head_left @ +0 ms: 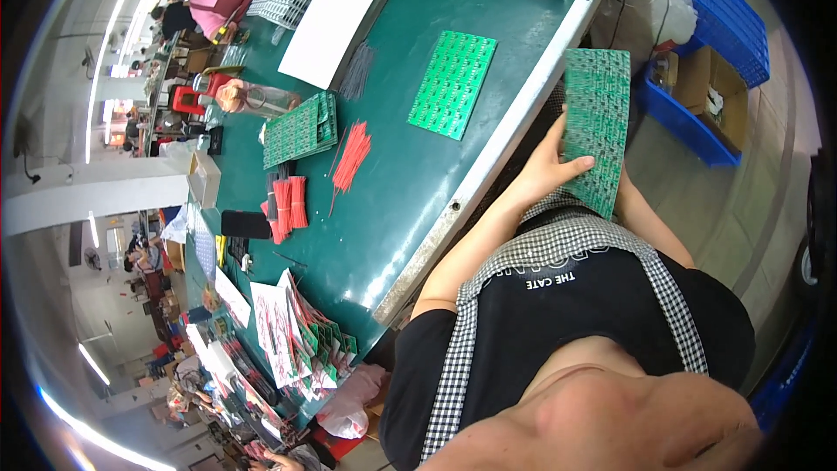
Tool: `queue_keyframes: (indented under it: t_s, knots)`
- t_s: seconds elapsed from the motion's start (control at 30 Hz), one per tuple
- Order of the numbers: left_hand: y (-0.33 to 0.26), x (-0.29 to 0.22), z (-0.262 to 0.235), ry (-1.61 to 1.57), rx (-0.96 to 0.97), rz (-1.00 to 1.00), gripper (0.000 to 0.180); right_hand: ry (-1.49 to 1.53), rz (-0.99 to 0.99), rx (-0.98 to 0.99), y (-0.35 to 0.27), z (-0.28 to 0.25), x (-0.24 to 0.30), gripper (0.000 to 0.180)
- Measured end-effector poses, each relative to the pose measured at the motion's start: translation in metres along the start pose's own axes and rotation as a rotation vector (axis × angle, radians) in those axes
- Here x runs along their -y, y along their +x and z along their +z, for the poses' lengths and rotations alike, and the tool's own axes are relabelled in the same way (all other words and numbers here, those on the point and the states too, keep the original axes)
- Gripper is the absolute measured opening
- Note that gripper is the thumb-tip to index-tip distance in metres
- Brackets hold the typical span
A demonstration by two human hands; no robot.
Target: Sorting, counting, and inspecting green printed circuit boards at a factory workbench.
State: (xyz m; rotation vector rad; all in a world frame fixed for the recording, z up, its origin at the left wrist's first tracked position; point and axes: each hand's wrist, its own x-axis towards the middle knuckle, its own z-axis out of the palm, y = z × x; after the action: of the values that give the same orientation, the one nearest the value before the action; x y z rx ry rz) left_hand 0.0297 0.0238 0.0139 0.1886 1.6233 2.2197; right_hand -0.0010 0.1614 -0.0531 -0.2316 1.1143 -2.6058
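Head view: your left hand [545, 170] has its grip clamped on a green rectangular circuit-board panel [597, 126], fingers spread across its face and thumb along the lower edge, so the panel stands tilted off the table, over your lap at about one o'clock. Your right hand is hidden behind the panel; I cannot tell its grip, though it probably props the far side. On the dark green table [436, 183], a second green panel [453, 85] lies flat at twelve o'clock, within reach. Red wire bundles [288, 205] sit at ten o'clock, beside a smaller green board [301, 129].
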Motion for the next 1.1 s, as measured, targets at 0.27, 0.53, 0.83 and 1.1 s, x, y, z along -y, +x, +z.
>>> queue_keyframes:
  t_s: [0.27,0.53,0.83,1.1]
  knots:
    - [-0.012,0.000,-0.015,0.742,-0.143,0.041,0.055,0.357,0.301,-0.133,-0.022,0.003,0.031,0.044]
    - [-0.004,-0.019,-0.049,1.517,-0.431,0.294,0.056,0.042,0.226,-0.423,-0.002,0.011,-0.001,0.031]
    - [-0.002,-0.009,-0.057,1.453,-0.401,0.275,0.052,0.042,0.282,-0.338,0.011,0.012,0.002,0.031]
    - [0.000,-0.011,-0.058,1.450,-0.392,0.253,0.052,0.032,0.232,-0.348,0.013,0.017,0.000,0.032]
